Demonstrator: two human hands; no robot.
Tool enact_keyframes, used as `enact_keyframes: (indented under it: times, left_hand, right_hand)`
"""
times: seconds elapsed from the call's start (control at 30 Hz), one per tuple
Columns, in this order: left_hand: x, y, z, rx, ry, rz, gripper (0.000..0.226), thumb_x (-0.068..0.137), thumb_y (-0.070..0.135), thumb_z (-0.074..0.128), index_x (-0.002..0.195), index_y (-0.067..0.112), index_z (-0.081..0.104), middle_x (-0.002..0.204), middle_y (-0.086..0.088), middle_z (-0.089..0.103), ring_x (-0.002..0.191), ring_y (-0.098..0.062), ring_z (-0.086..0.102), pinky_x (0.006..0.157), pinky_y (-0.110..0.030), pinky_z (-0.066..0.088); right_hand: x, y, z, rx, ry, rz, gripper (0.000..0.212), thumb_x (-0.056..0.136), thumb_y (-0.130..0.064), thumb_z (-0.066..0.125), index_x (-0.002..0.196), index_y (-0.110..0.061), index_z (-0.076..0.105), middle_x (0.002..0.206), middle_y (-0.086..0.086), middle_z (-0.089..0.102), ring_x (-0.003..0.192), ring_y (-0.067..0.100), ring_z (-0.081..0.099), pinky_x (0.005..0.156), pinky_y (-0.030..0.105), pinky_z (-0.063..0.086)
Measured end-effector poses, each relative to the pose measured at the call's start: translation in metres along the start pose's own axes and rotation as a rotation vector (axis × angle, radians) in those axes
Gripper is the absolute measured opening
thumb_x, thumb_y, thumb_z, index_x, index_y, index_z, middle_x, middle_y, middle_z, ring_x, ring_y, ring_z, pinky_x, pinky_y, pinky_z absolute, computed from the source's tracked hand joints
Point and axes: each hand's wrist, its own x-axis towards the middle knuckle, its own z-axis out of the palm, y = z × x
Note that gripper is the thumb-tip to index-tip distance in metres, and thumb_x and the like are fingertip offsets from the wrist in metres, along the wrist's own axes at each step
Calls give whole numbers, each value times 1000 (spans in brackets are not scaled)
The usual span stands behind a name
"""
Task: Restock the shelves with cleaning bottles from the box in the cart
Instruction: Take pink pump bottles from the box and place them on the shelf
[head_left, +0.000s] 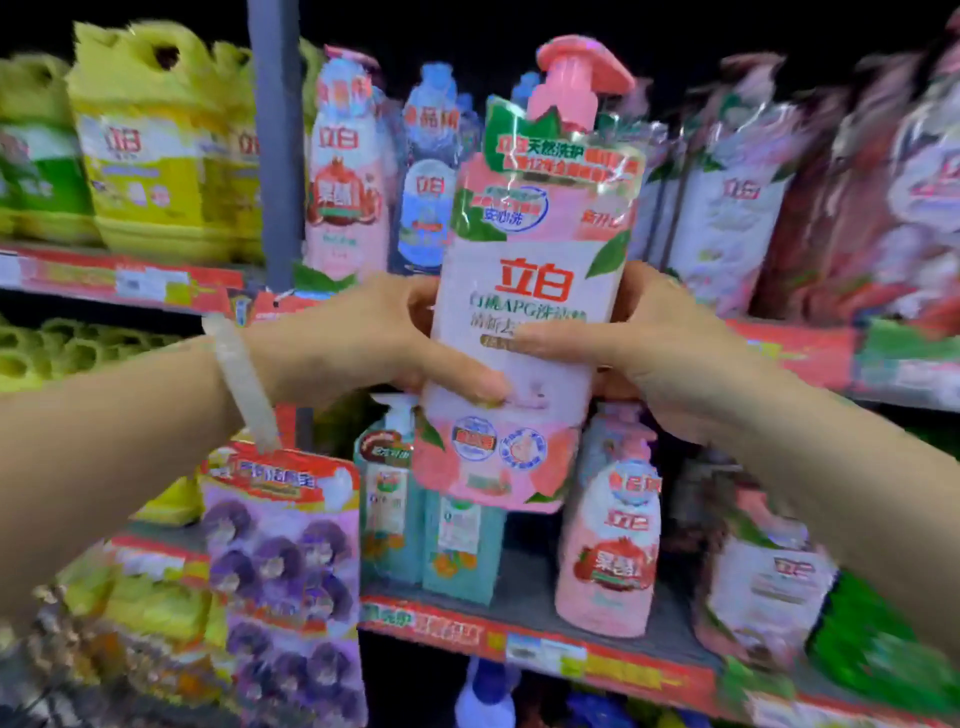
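From the head view, I hold the pink pump bottle (524, 291) upright between both hands in front of the shelves. My left hand (363, 338) wraps its lower left side, thumb pressed across the label; my right hand (649, 348) wraps the right side, thumb lying over the front, so each grip is closed on it. The bottle's base hangs above the lower shelf (524, 592), over a bare stretch between the teal pump bottles (395, 499) and a smaller pink bottle (613, 540). Behind its pump, the upper shelf (130, 275) is packed with yellow jugs (156, 145) and more bottles.
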Motion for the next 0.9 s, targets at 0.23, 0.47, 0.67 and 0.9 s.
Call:
enact_keyframes:
  times: [0.23,0.47,0.67,0.9]
  left_hand:
    - [94,76,27,-76,142,145,38,68,3,78,100,20,66,88,4,75,75,-9,70,73,-26,55]
    - [180,77,49,-211,316,161,54,67,-1,80,117,2,58,111,-13,69,89,-25,70,68,-33,59]
    - [212,48,66,-237,380,122,36,73,-5,75,103,5,57,100,-11,68,78,-19,66,63,-30,58]
    - [216,22,60,-235,390,102,56,73,6,79,121,1,51,116,-12,66,100,-25,66,88,-43,55]
  right_hand:
    - [31,-52,-94,-120,205,-121,20,74,-7,74,90,-18,67,84,-7,74,71,7,70,64,24,55]
    - [82,-36,-139,17,337,-142,22,80,3,67,96,-10,60,92,3,69,64,6,67,55,21,55]
    - [112,9,-151,24,412,-77,47,78,1,71,120,-5,50,107,10,66,90,22,65,75,34,58]
    - [118,46,-154,-463,337,33,53,69,-18,82,117,-10,60,111,11,68,99,27,66,90,45,53]
